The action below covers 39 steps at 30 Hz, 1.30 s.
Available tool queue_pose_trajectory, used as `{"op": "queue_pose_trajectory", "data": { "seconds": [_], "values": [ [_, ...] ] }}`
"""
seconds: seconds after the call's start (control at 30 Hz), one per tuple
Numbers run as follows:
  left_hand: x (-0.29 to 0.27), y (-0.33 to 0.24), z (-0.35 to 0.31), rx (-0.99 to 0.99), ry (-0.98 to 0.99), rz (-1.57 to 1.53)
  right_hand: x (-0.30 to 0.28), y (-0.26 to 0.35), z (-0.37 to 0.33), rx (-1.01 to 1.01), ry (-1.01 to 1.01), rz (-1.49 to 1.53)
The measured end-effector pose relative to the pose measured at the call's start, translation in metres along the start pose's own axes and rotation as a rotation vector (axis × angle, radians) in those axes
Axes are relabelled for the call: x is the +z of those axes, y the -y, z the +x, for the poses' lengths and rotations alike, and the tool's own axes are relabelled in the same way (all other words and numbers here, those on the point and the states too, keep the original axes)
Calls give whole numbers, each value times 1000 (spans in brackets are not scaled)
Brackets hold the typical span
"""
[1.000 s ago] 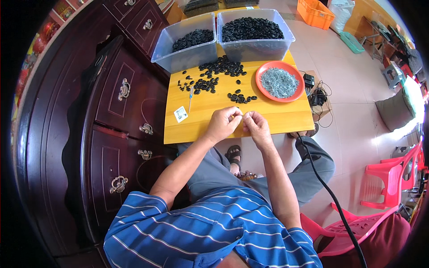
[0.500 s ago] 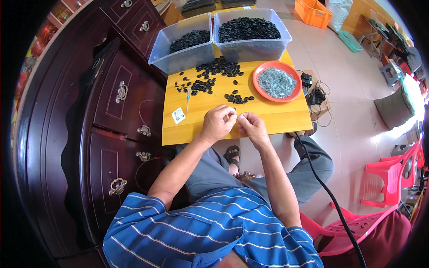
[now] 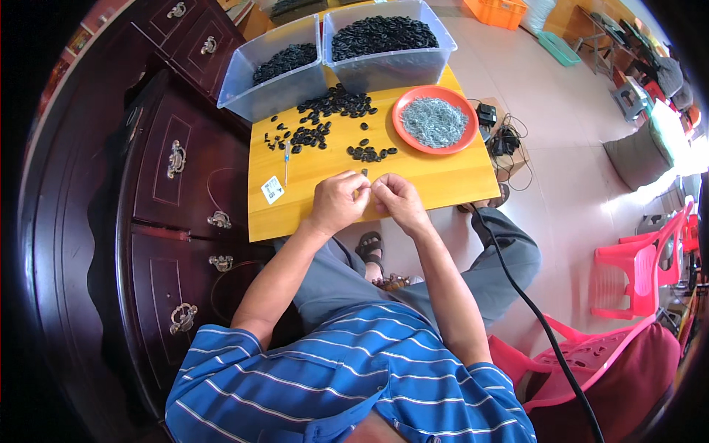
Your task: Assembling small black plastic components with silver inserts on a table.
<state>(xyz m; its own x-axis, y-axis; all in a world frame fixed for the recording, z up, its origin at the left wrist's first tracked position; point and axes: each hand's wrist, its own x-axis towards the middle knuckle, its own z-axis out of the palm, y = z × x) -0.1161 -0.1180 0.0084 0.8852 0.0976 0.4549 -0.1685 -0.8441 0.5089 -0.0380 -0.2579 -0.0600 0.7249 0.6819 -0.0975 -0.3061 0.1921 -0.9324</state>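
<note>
My left hand point(image 3: 341, 201) and my right hand point(image 3: 399, 203) meet over the front part of the yellow table point(image 3: 310, 203), fingertips pinched and nearly touching. Whatever they hold is too small and covered by the fingers to name. A small dark piece point(image 3: 364, 171) shows just past the left fingertips; I cannot tell whether it is held or lies on the table. Beyond the hands lies a small group of black oval pieces point(image 3: 369, 153). A bigger scatter of black oval pieces point(image 3: 340, 103) spreads farther back. To the right, an orange-red plate point(image 3: 401, 131) carries many thin silvery metal parts point(image 3: 436, 122).
Two clear plastic bins point(image 3: 284, 100) of black pieces stand at the table's back. A slim screwdriver point(image 3: 286, 164) and a white card point(image 3: 272, 190) lie left. Dark drawers point(image 3: 173, 221) border the left side. A black cable point(image 3: 532, 306) runs past my right leg, near pink chairs point(image 3: 628, 273).
The whole view has shifted, so the table and bins appear farther left and higher. Both hands stay pinched together at the table's front, with only slight finger movement.
</note>
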Motion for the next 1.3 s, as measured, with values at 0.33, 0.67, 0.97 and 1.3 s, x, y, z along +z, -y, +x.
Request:
{"op": "queue_pose_trajectory", "data": {
  "seconds": [0.33, 0.67, 0.97, 1.3],
  "values": [
    [-4, 16, -11, -279, 170, -214, 4, -4, -3, -209, -30, -441],
    [-1, 27, -14, -579, 318, -570, 2, 4, -10, -267, 4, -482],
    [3, 28, -17, -849, 303, -925, 11, 7, -13, -351, -70, -494],
    [-1, 27, -8, -521, 195, -582, 14, -5, -3, -182, -14, -173]
  ]
}}
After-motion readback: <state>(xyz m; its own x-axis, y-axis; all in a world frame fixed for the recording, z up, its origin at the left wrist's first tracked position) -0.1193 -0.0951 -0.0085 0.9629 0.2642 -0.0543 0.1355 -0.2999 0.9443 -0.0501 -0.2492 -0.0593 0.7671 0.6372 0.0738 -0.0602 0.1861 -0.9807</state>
